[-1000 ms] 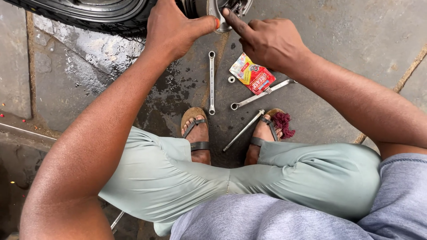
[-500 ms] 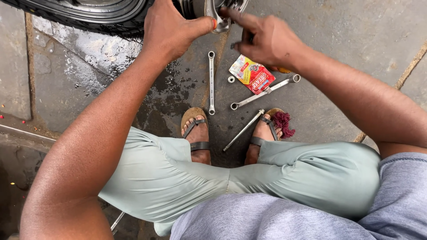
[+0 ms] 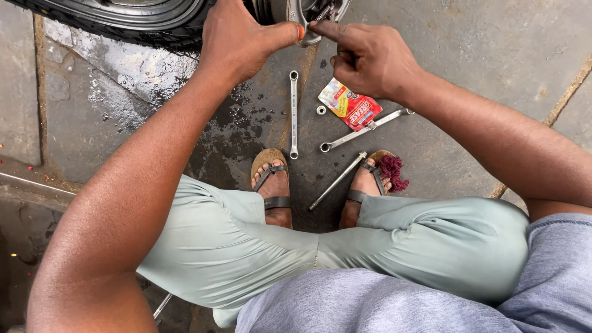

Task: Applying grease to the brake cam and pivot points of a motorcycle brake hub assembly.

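The left hand grips a metal bracket beside the tyre, thumb pressed on it, steadying it. The right hand, fingers curled and holding nothing, extends its forefinger to the bracket's threaded bolt. Spanners and a red sachet lie within reach on the wet floor, near the sandalled feet.

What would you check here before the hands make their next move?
1. Left hand steadying the metal part by the wheel: ok, thumb pressed on it.
2. Right hand on the part: ok, forefinger tip touches it.
3. Right hand free of tools: ok, nothing visibly held.
4. Tools within reach: ok, upright spanner, slanted spanner and thin rod lie on the ground.
5. Red and yellow sachet sealed: cannot tell.
6. Ground dry: not ok, wet patches near the wheel.
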